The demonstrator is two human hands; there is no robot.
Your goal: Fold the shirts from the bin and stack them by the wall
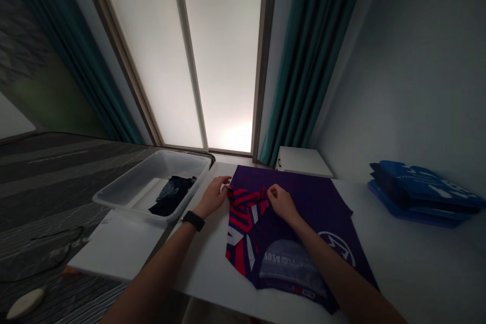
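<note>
A dark purple shirt (313, 197) with a white round emblem and lettering lies spread on the white table (207, 263). Its left side is folded inward, showing a red, white and purple striped part (243, 212). My left hand (215, 193), with a black watch on the wrist, pinches the fabric at the outer corner of this striped part. My right hand (281, 203) has its fingers closed on the cloth at the inner end of the same fold. Part of the shirt is hidden under my right forearm.
To the left stands a translucent plastic bin (152, 212) with dark clothing (174, 195) inside. A stack of folded blue garments (421, 192) sits on the table's right. Behind the table are a small white cabinet (304, 160) and teal curtains (304, 61).
</note>
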